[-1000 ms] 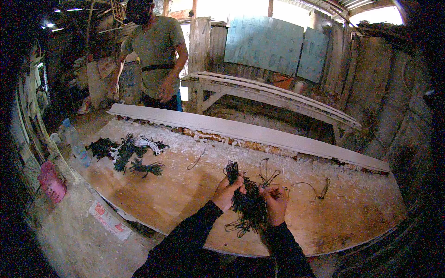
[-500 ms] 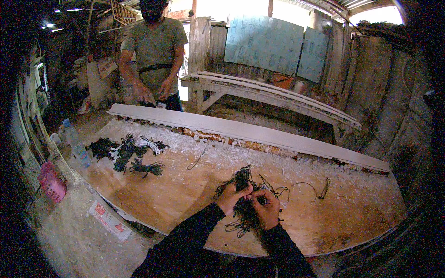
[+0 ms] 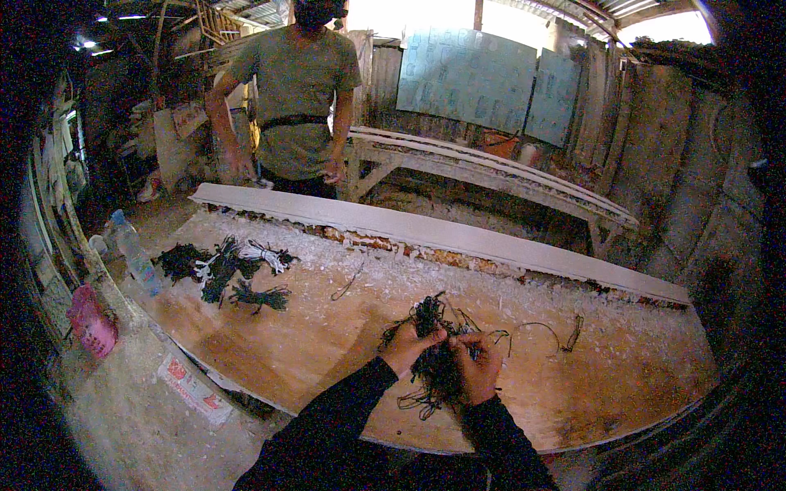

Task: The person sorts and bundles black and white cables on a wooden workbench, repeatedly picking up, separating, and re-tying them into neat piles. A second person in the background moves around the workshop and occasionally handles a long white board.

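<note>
My left hand [image 3: 406, 349] is closed around a bundle of thin black cords [image 3: 427, 313], whose looped ends stick up above the fingers. Close beside it, my right hand [image 3: 481, 367] has its thumb and fingers pinched together at the bundle's right side, on what seems to be a cord strand. A loose dark heap of the same cords [image 3: 434, 383] lies on the wooden tabletop [image 3: 327, 352] beneath both hands. At the table's left are tied bundles of black cord [image 3: 217, 278] and a bunch of white cord [image 3: 266, 256].
A long white board [image 3: 442, 241] runs along the far edge, with pale flakes before it. A plastic bottle [image 3: 135, 254] and a pink perforated container [image 3: 92, 322] are at the left. Beyond the board stands a person [image 3: 299, 106]; a wooden bench [image 3: 483, 176] is behind.
The person across the table has moved to the right and lowered their hands. My right hand has shifted slightly right from my left, which stays on the cords.
</note>
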